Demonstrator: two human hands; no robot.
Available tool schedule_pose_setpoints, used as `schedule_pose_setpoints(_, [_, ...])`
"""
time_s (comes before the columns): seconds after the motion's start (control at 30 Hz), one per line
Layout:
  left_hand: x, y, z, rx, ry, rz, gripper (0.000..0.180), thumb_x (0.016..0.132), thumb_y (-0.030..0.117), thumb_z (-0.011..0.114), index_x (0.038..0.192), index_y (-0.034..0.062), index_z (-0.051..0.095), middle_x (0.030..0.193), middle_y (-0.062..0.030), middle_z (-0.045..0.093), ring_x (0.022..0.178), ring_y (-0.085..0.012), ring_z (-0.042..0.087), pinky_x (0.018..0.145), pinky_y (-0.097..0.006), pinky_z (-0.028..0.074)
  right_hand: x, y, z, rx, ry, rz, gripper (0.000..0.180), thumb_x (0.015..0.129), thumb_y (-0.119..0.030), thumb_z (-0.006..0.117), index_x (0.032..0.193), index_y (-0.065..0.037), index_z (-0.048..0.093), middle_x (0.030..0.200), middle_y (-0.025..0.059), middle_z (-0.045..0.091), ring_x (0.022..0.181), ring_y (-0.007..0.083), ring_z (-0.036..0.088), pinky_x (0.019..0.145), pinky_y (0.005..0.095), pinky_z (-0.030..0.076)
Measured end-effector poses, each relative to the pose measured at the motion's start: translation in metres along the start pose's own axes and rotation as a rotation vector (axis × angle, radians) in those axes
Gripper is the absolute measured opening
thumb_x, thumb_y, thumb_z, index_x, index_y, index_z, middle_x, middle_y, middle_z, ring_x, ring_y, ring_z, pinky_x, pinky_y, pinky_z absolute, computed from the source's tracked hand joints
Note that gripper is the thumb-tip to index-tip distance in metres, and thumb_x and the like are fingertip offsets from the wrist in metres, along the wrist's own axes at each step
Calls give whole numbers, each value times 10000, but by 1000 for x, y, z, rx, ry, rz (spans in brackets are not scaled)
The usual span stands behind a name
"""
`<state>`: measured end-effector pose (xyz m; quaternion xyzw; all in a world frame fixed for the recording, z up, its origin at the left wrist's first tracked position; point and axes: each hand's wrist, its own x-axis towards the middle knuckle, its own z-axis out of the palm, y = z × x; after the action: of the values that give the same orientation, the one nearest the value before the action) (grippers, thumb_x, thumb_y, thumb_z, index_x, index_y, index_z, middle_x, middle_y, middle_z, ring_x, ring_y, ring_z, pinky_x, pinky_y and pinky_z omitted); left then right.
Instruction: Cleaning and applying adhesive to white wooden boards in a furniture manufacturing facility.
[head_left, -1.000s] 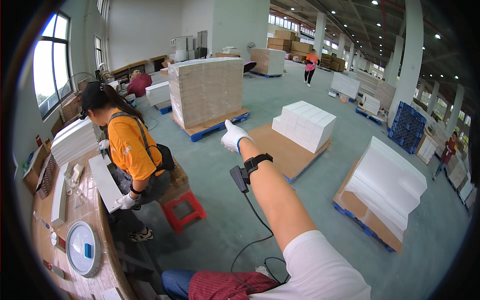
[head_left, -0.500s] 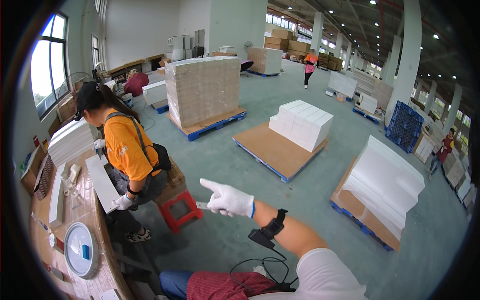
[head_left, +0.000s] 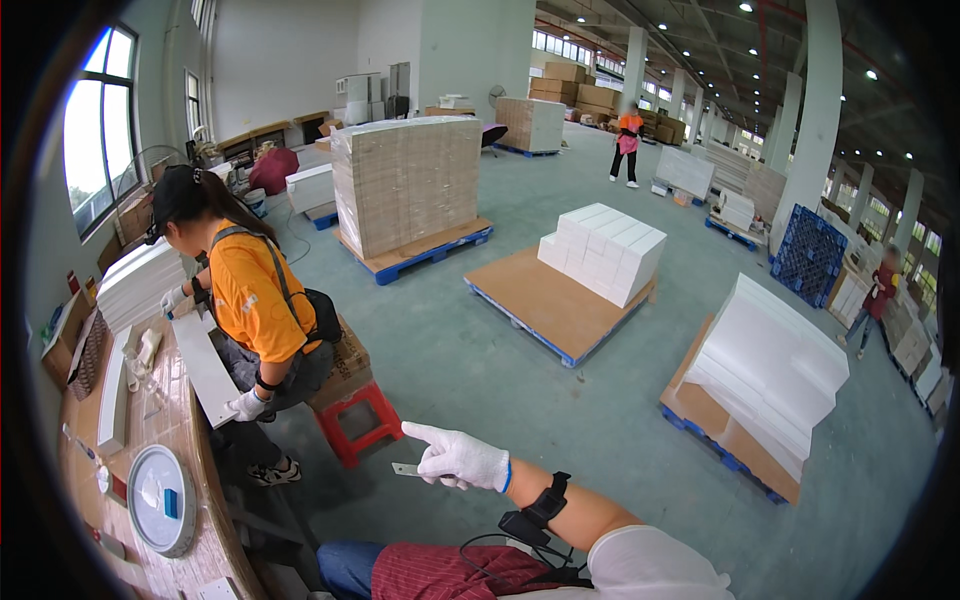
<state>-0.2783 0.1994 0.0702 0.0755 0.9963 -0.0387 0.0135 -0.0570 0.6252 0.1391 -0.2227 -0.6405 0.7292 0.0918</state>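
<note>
My right hand (head_left: pixel 464 460), in a white knit glove with a blue cuff, reaches out over the floor. Its index finger points left while the other fingers curl round a small flat metal blade (head_left: pixel 405 469), whose end sticks out on the left; the rest of it is hidden in the palm. A black device is strapped to my forearm (head_left: pixel 545 503). Beyond the fingertips stands a red plastic stool (head_left: pixel 360 425). My left hand is out of view.
A co-worker in an orange shirt (head_left: pixel 262 300) handles a white board (head_left: pixel 205 370) at the wrapped workbench (head_left: pixel 205 500). A round grey lid (head_left: pixel 150 500) bearing a blue block (head_left: pixel 171 503) lies there. Pallets (head_left: pixel 510 290) hold white panels. Two more people (head_left: pixel 627 145) stand farther off.
My right hand and forearm have dropped lower, with the blade still held. The co-worker's far hand has shifted along the board. The two distant people have come nearer.
</note>
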Motion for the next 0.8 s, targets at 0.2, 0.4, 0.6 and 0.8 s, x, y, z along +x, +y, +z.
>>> schedule_pose_setpoints(0.2, [3, -3, 7, -50, -4, 3, 832, 877, 473, 671, 1495, 8, 366, 1535, -239, 385, 1436, -415, 327, 1192, -502, 246, -3, 3, 0, 16, 9, 16, 837, 893, -130, 586, 1595, -66, 135, 816, 39, 599, 562, 59, 463, 470, 200, 372])
schedule_pose_setpoints(0.4, [-10, -14, -12, -74, -50, -84, 822, 884, 460, 666, 1494, 1, 363, 1529, -238, 393, 1428, -413, 340, 1189, -499, 254, 10, 3, 14, 36, -50, 11, 837, 891, -103, 584, 1591, -47, 128, 821, 41, 602, 569, 57, 466, 471, 199, 370])
schedule_pose_setpoints(0.6, [3, -1, 4, -46, -8, -12, 808, 892, 456, 658, 1496, 7, 364, 1520, -233, 409, 1414, -417, 359, 1182, -487, 270, -5, 8, 2, 39, 1, 8, 839, 887, -81, 588, 1588, -32, 129, 815, 42, 595, 577, 54, 464, 472, 196, 361])
schedule_pose_setpoints(0.8, [4, -4, 6, -80, -26, -24, 817, 897, 463, 650, 1508, 13, 349, 1526, -231, 401, 1431, -409, 336, 1190, -480, 262, -4, 17, 5, 56, -11, 19, 827, 890, -69, 589, 1586, -32, 144, 819, 37, 581, 583, 58, 467, 476, 199, 359])
